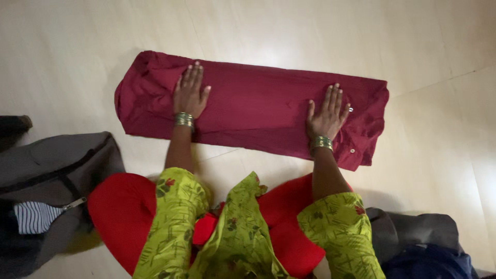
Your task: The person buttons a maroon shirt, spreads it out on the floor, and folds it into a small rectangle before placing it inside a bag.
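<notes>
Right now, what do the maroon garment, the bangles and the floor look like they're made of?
Garment: likely woven cotton, matte, creased at both ends. Bangles: seemingly metal, gold-toned with a shine. Floor: smooth pale tile or stone, glossy, with thin joint lines.

The person wears a lime-green top printed with darker green leaf shapes and small red flowers; its short sleeves (178,206) end above the elbows. Bright red trousers (121,217) show beneath it. A stack of narrow gold and green bangles (184,120) rings the left wrist, and a similar stack (322,142) rings the right wrist.
</notes>
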